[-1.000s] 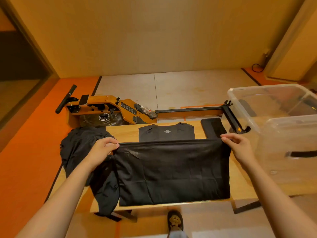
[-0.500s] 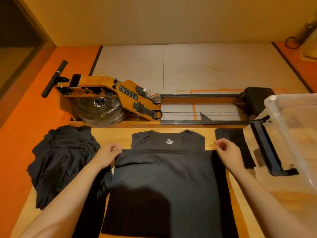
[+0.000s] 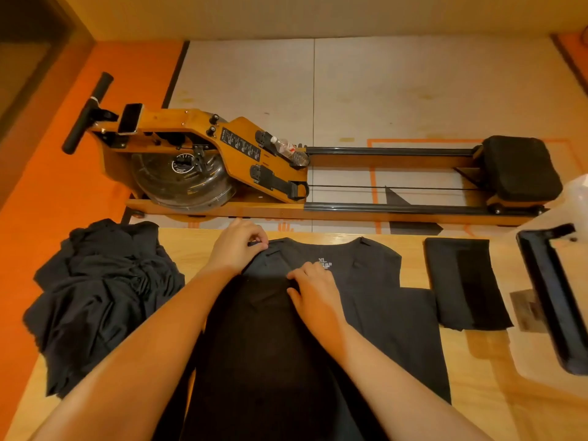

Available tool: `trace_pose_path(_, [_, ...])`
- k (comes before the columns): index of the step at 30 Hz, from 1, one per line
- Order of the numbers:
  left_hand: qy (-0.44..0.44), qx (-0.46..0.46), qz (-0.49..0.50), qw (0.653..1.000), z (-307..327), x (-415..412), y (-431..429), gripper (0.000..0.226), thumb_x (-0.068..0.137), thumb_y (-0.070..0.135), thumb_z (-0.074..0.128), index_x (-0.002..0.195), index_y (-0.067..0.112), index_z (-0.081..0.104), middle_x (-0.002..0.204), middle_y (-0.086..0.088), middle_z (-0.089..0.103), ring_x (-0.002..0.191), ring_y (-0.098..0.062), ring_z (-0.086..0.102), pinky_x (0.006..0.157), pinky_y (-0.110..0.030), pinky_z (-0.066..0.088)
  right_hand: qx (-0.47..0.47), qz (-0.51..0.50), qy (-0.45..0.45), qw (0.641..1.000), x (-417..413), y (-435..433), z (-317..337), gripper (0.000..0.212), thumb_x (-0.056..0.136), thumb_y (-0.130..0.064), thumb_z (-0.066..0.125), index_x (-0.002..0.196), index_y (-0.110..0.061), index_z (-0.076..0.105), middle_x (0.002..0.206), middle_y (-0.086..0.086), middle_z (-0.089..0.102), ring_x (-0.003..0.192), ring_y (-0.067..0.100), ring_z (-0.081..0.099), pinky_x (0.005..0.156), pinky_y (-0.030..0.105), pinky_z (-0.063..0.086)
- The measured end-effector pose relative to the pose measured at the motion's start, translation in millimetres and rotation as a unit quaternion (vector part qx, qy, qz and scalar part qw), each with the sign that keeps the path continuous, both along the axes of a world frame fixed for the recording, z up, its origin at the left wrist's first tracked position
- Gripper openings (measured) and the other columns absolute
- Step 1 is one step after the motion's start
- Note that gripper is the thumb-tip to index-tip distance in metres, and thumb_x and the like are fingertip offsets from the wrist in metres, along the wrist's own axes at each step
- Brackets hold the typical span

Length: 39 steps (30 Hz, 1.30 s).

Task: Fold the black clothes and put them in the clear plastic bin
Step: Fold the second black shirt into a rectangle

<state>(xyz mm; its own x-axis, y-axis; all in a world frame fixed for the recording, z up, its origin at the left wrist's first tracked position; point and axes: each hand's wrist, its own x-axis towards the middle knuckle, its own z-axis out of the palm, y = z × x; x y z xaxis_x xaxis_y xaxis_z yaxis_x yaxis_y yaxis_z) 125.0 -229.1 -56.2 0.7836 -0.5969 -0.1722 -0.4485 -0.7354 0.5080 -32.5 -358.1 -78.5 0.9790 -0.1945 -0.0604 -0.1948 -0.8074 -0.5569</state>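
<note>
- Your left hand (image 3: 237, 246) sits at the far left shoulder of a black T-shirt (image 3: 375, 300), fingers curled together and pinching the cloth beside the collar.
- Your right hand (image 3: 313, 292) lies near the middle of the shirt, just below the white XL size mark (image 3: 323, 261), its fingers bent and closed on an edge of the dark fabric.
- The T-shirt lies flat on the wooden table (image 3: 410, 246), collar pointing away from you, its left part doubled over toward the centre under your forearms.
- A rumpled pile of black clothes (image 3: 98, 297) rests on the table's left end, just beside your left arm.
- One folded black garment (image 3: 464, 281) lies to the right of the shirt, near it; whether they touch is unclear.
- The clear plastic bin (image 3: 576, 205) stands at the table's right edge, only partly in view, with a black latch handle (image 3: 550, 300) on its near side.
- Beyond the table, on the floor, a wooden rowing machine (image 3: 197, 160) runs left to right, with a plastic water bottle (image 3: 289, 151) lying on it and its black seat (image 3: 518, 168) at the right end.
</note>
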Motion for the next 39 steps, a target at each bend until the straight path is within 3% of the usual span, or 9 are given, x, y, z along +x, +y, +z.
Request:
trace_pose_path(5, [0.066, -0.008, 0.033, 0.997, -2, 13, 0, 0.013, 0.094, 0.016, 0.055, 0.084, 0.023, 0.058, 0.081, 0.002, 0.061, 0.086, -0.017, 0.055, 0.077, -0.042, 0.049, 0.03, 0.011, -0.012, 0.999, -3, -3, 2, 0.006, 0.088, -0.016, 0.066, 0.093, -0.013, 0.068, 0.093, 0.004, 0.061, 0.091, 0.024, 0.054, 0.08, 0.035, 0.042])
trace_pose_path(10, [0.057, -0.036, 0.018, 0.998, -5, 9, -4, 0.003, 0.094, 0.016, 0.056, 0.093, 0.018, 0.056, 0.078, 0.002, 0.057, 0.076, -0.016, 0.054, 0.065, -0.034, 0.042, 0.062, -0.026, 0.023, 0.997, 14, -4, 10, 0.022, 0.1, -0.023, 0.049, 0.099, -0.014, 0.069, 0.097, 0.004, 0.061, 0.094, 0.021, 0.053, 0.086, 0.034, 0.039])
trace_pose_path(15, [0.01, -0.062, 0.017, 0.998, -12, 6, 6, 0.011, 0.09, 0.014, 0.065, 0.1, 0.015, 0.062, 0.084, 0.008, 0.052, 0.086, -0.011, 0.046, 0.07, -0.024, 0.034, 0.044, -0.117, 0.069, 0.99, 37, 4, 18, 0.021, 0.097, -0.031, 0.055, 0.106, -0.018, 0.068, 0.109, 0.001, 0.06, 0.104, 0.018, 0.056, 0.094, 0.034, 0.038])
trace_pose_path(20, [0.002, -0.06, 0.026, 0.998, -14, 6, 14, 0.006, 0.087, 0.01, 0.067, 0.093, 0.01, 0.066, 0.083, 0.005, 0.054, 0.085, -0.011, 0.045, 0.083, -0.029, 0.039, 0.016, -0.157, 0.071, 0.985, 47, 16, 18, 0.012, 0.094, -0.026, 0.058, 0.095, -0.018, 0.067, 0.102, 0.001, 0.061, 0.097, 0.018, 0.058, 0.075, 0.031, 0.043])
trace_pose_path(27, [0.008, -0.053, 0.062, 0.997, -13, 7, 15, 0.005, 0.096, 0.019, 0.055, 0.093, 0.017, 0.052, 0.077, 0.004, 0.056, 0.073, -0.021, 0.058, 0.065, -0.037, 0.045, 0.023, -0.184, 0.023, 0.982, 53, 18, 20, 0.011, 0.096, -0.024, 0.055, 0.095, -0.016, 0.062, 0.092, -0.001, 0.065, 0.086, 0.018, 0.06, 0.067, 0.033, 0.046])
trace_pose_path(30, [-0.008, -0.027, 0.054, 0.998, -14, 9, 14, 0.011, 0.094, 0.021, 0.059, 0.099, 0.016, 0.051, 0.082, 0.001, 0.055, 0.079, -0.023, 0.055, 0.065, -0.039, 0.044, 0.013, -0.172, 0.042, 0.984, 55, 17, 17, 0.007, 0.095, -0.023, 0.055, 0.1, -0.018, 0.058, 0.096, 0.0, 0.065, 0.091, 0.018, 0.06, 0.066, 0.032, 0.043])
trace_pose_path(33, [-0.041, -0.05, 0.066, 0.996, -14, 10, 12, 0.019, 0.094, 0.021, 0.06, 0.111, 0.015, 0.054, 0.095, 0.003, 0.05, 0.089, -0.019, 0.051, 0.065, -0.033, 0.038, 0.022, -0.168, 0.018, 0.985, 53, 14, 21, 0.015, 0.092, -0.021, 0.06, 0.107, -0.017, 0.06, 0.105, 0.001, 0.063, 0.103, 0.019, 0.054, 0.081, 0.034, 0.045])
trace_pose_path(35, [-0.07, -0.072, 0.073, 0.992, -13, 5, 15, 0.02, 0.094, 0.017, 0.058, 0.113, 0.012, 0.056, 0.104, -0.001, 0.052, 0.097, -0.019, 0.051, 0.073, -0.03, 0.038, 0.018, -0.174, 0.001, 0.985, 43, 7, 23, 0.017, 0.092, -0.021, 0.061, 0.109, -0.017, 0.062, 0.107, 0.0, 0.063, 0.105, 0.019, 0.052, 0.087, 0.034, 0.043])
trace_pose_path(39, [-0.062, -0.05, 0.043, 0.996, -15, -8, 37, 0.02, 0.095, 0.011, 0.054, 0.114, 0.011, 0.061, 0.114, -0.007, 0.057, 0.112, -0.026, 0.049, 0.09, -0.039, 0.042, -0.01, -0.163, 0.011, 0.986, 6, -23, 21, 0.02, 0.092, -0.019, 0.06, 0.111, -0.017, 0.064, 0.11, -0.001, 0.062, 0.109, 0.02, 0.05, 0.092, 0.032, 0.035])
